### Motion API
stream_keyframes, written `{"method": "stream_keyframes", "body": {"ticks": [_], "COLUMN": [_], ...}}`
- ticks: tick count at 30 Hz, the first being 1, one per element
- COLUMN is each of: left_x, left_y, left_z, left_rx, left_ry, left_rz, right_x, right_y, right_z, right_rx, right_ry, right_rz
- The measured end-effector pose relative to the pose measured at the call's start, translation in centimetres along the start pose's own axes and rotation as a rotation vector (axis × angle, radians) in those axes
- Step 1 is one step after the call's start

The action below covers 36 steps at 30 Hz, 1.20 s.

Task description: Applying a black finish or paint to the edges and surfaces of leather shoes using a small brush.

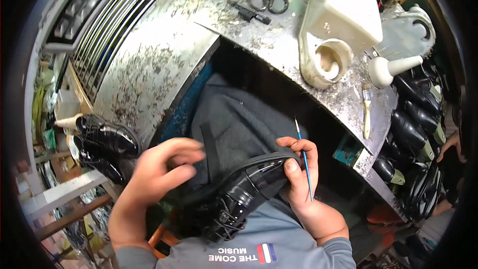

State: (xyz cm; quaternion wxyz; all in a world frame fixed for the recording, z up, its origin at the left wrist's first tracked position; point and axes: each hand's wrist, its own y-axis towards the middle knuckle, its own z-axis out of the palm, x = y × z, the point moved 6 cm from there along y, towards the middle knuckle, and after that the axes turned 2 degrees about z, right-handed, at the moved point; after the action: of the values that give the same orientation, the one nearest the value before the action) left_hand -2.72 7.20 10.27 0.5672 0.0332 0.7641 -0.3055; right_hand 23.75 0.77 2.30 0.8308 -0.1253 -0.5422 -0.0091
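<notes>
A glossy black lace-up shoe lies tilted across my lap, its toe pointing up and to the right. My right hand grips the toe end, thumb on the upper. A thin blue paintbrush is tucked among the same hand's fingers, tip upward. My left hand is raised left of the shoe, apart from it, with thumb and fingers spread and nothing between them. Its fingertips are slightly blurred. Beneath the shoe, a dark cloth or apron covers my lap.
A worn metal bench curves around me. On it are a white glue container, black scissors and a flat brush. Shiny black shoes sit left; more shoes stand right, near another person's hand.
</notes>
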Motion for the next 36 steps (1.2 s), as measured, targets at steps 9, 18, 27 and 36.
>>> {"method": "stream_keyframes", "body": {"ticks": [9,18,27,36], "left_x": [8.9,11.3,13.1,11.3], "left_y": [1.9,2.0,1.9,3.3], "left_z": [10.0,11.9,12.8,11.1], "left_rx": [0.937,0.901,0.902,0.805], "left_ry": [-0.617,-0.428,-0.572,-0.519], "left_rz": [-0.553,-0.435,-0.592,-0.637], "right_x": [-0.9,-1.9,-2.0,10.4], "right_y": [-2.2,-2.8,-1.8,3.4], "right_z": [-0.9,-2.5,-3.2,-5.1], "right_rx": [0.099,0.152,0.146,-0.115], "right_ry": [0.013,-0.146,-0.149,-0.823], "right_rz": [0.011,0.098,0.203,-0.483]}}
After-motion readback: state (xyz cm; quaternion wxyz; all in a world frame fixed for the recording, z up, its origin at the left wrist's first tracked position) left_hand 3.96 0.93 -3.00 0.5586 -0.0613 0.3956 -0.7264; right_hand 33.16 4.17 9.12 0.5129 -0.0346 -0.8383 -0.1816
